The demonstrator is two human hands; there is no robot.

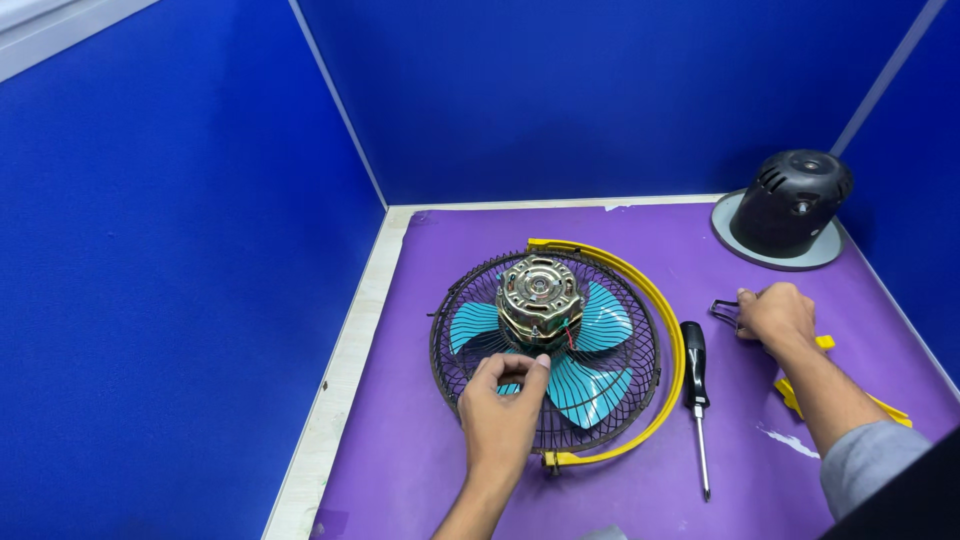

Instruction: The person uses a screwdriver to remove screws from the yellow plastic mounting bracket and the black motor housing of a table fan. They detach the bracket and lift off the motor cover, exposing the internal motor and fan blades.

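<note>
Fan grille lies flat mid-table, motor facing up — left hand pinches its near wires. Right of it a screwdriver points near, tip toward the viewer. Farther right, right hand grips a black clip — motor cover beyond.

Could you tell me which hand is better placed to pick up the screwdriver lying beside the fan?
Probably the right hand: it rests just beyond the screwdriver, on the same side. The left hand is on the fan grille, across the yellow ring.
</note>
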